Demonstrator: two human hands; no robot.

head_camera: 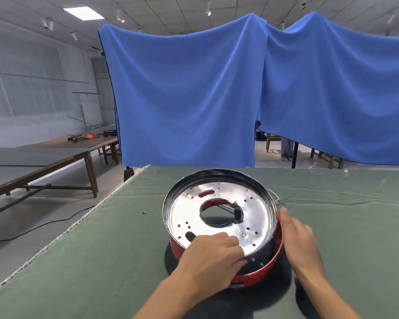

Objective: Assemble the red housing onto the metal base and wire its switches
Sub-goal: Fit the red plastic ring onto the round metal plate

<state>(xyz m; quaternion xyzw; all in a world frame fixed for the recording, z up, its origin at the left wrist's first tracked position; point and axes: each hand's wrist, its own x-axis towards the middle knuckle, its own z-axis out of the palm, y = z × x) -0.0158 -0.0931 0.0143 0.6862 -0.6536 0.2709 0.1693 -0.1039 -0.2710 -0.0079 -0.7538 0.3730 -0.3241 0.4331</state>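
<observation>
A round shiny metal base (219, 203) with a central hole and several small holes sits tilted inside the red housing (266, 269) on the green table cloth. Red shows through the central hole, with a thin rod and a dark part beside it. My left hand (213, 254) grips the near rim of the metal base, fingers curled over its edge. My right hand (298, 238) lies with straight fingers against the right side of the red housing. A thin wire loop (277, 198) sticks out at the base's far right.
The green cloth-covered table (115, 249) ends at a frayed left edge. Small dark bits (144, 212) lie left of the base. Blue curtains (194, 100) hang behind the table. Wooden tables (55, 157) with cables stand at the left.
</observation>
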